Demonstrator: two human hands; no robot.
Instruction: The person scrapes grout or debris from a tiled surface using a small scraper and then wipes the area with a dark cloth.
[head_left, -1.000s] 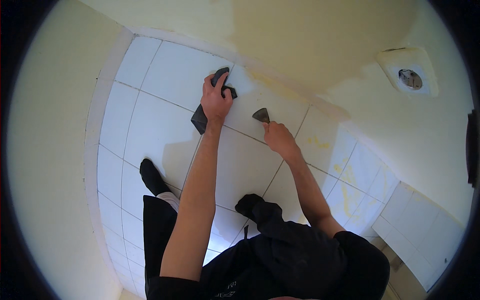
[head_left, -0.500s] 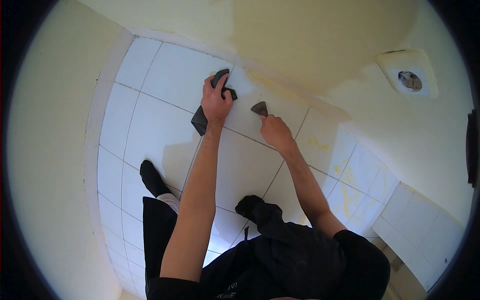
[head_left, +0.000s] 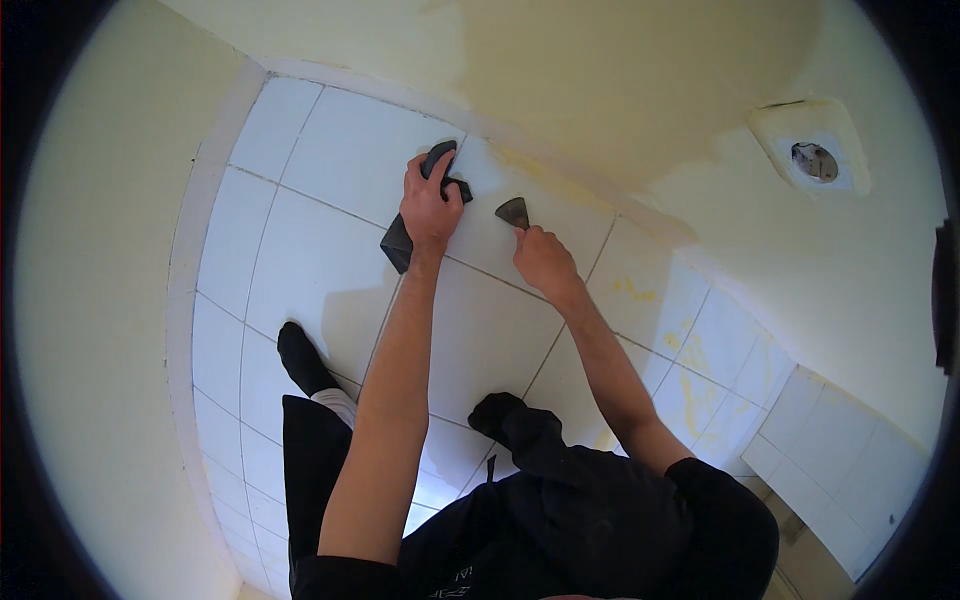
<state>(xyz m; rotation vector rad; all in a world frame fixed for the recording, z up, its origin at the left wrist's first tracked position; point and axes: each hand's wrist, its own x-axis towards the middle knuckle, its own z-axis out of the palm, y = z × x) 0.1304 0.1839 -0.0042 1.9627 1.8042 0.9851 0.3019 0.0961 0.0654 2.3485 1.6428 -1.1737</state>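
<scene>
My left hand (head_left: pixel 430 210) is pressed onto a black cloth (head_left: pixel 399 246) on the white tiled floor (head_left: pixel 330 225). Folds of the cloth stick out past the fingertips and below the palm. Just to the right, my right hand (head_left: pixel 545 262) is wrapped around a putty knife (head_left: pixel 513 212), its handle mostly hidden in the fist. The flared dark blade points up and left, toward the cloth but apart from it. Pale yellow residue (head_left: pixel 540 172) lies on the tile beyond the blade, along the foot of the wall.
More yellow smears (head_left: pixel 632 290) mark the tiles on the right. The far wall (head_left: pixel 600 90) bears a damp-looking patch and a recessed round hole (head_left: pixel 815 162). A raised tiled ledge (head_left: pixel 840 450) stands at lower right. My black-socked feet (head_left: pixel 305 357) are on the floor.
The putty knife and my right hand have shifted slightly left, toward the cloth. My left hand stays in nearly the same place on the cloth.
</scene>
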